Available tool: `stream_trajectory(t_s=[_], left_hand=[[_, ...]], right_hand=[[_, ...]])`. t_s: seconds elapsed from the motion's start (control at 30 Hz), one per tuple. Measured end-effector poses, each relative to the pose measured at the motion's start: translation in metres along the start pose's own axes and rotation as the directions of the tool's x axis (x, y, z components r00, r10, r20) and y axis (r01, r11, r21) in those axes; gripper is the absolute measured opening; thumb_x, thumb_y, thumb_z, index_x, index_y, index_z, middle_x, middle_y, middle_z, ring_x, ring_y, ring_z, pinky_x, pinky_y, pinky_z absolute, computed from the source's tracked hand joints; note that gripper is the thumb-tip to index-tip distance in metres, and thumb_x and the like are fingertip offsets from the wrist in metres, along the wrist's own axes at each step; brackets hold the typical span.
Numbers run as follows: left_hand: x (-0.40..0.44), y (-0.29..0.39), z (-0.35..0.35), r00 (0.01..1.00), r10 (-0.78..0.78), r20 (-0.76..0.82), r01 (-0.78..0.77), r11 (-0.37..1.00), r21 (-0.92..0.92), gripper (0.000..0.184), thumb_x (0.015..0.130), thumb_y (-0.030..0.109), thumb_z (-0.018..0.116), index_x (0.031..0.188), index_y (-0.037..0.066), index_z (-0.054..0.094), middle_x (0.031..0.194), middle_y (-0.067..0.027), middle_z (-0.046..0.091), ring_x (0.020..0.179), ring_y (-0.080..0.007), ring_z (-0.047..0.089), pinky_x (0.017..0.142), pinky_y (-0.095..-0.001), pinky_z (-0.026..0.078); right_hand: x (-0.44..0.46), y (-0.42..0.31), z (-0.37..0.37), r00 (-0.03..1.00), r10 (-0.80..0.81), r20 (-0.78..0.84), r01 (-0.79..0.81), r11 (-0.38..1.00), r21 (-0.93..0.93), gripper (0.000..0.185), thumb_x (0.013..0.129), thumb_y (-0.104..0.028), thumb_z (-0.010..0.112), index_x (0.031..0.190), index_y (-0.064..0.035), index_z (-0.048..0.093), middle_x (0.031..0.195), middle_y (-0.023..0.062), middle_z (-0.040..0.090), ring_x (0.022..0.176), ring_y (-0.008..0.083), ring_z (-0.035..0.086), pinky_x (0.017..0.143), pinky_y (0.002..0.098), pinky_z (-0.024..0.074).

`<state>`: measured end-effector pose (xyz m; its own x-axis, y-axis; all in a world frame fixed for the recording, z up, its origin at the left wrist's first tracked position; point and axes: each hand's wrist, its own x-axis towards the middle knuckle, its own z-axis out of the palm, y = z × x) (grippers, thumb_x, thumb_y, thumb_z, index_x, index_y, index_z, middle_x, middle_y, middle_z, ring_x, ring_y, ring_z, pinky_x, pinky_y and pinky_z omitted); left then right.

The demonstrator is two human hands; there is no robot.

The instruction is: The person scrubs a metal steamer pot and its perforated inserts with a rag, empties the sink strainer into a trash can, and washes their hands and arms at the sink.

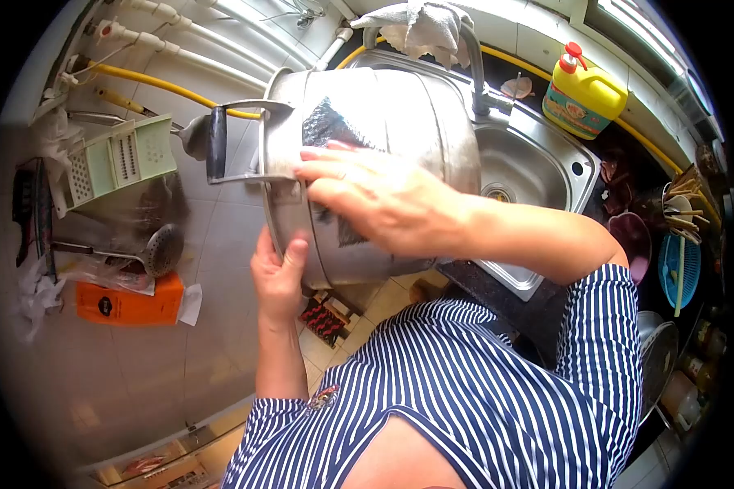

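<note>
- While the large stainless-steel stockpot point(416, 106) lay tipped on its side, hiding part of the sink point(538, 159), its loop handle point(218, 145) with a black grip pointed away to the left.
- The left hand point(277, 273) clasped the stockpot's rim, thumb outside.
- The right hand point(387, 200) lay with fingers extended on its outer wall, partly over a dark patch point(328, 122); the palm's underside was hidden.
- Beyond, a cloth point(424, 33) hung over the faucet point(475, 69), and a yellow detergent jug point(585, 98) stood behind the sink.
</note>
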<state>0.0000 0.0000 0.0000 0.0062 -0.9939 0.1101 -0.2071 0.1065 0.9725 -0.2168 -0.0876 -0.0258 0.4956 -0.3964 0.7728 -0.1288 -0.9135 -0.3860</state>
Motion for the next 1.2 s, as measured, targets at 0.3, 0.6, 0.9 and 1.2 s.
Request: stream_trajectory(t_s=[0.3,0.6,0.9,1.2], left_hand=[[-0.011,-0.015,-0.011,0.976,-0.054,0.213,0.051,0.998,0.020,0.030,0.087,0.021,0.068,0.106,0.000,0.059,0.097,-0.0012,0.063,0.087,-0.0094,0.055,0.079,-0.0248,0.044],[-0.018,-0.023,-0.021,0.983,-0.105,0.152,0.094,0.993,0.077,0.028,0.088,0.025,0.067,0.104,0.002,0.060,0.096,-0.0012,0.062,0.087,-0.0106,0.054,0.079,-0.0267,0.044],[-0.006,-0.031,0.004,0.971,0.006,-0.240,-0.016,0.999,-0.040,0.028,0.097,0.027,0.053,0.104,0.001,0.059,0.097,-0.0009,0.061,0.088,-0.0084,0.052,0.081,-0.0234,0.043],[-0.005,-0.046,-0.018,0.995,0.088,-0.040,-0.089,0.996,-0.013,0.049,0.091,0.037,0.060,0.121,-0.001,0.051,0.114,-0.0075,0.060,0.101,-0.0159,0.057,0.088,-0.0297,0.046]], right_hand=[[0.065,0.151,-0.029,0.738,0.640,0.212,-0.654,0.757,-0.010,0.044,0.097,-0.033,0.042,0.122,0.0025,0.051,0.109,0.0220,0.061,0.097,0.0297,0.061,0.089,0.0390,0.0466],[0.073,0.078,-0.037,0.753,0.548,0.365,-0.595,0.803,0.022,0.062,0.093,-0.052,0.044,0.135,-0.0063,0.044,0.127,0.0199,0.054,0.118,0.0359,0.051,0.099,0.0400,0.0416],[0.015,0.024,-0.018,0.915,0.392,0.091,-0.328,0.858,-0.396,0.060,0.093,-0.050,0.043,0.141,-0.0161,0.037,0.144,0.0275,0.028,0.134,0.0448,0.027,0.108,0.0523,0.0274],[-0.017,0.006,-0.018,0.934,0.352,-0.061,-0.342,0.831,-0.439,0.061,0.086,-0.052,0.051,0.138,-0.0217,0.042,0.142,0.0209,0.037,0.133,0.0399,0.033,0.106,0.0531,0.0286]])
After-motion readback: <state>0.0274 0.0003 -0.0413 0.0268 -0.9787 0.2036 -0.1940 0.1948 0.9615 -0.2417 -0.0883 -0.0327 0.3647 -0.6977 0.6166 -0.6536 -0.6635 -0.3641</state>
